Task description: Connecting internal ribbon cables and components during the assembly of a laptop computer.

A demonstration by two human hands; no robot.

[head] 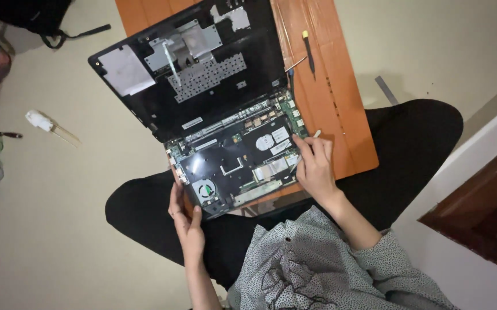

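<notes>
Head view, left to right: a white-tipped tool (pixel 50 127) lies on the floor (pixel 59 241), well apart from the work. The left hand (pixel 186 219) has its grip clenched on the near-left corner of the opened laptop base (pixel 234 161), just beside the cooling fan (pixel 205 189). The detached keyboard cover (pixel 185 69) leans against the base's far edge. The right hand (pixel 315 167) pinches a thin white tool (pixel 316 134) at the base's right edge. Base and cover rest on an orange board (pixel 340 109) across the person's lap; a screwdriver (pixel 309 51) lies on it.
</notes>
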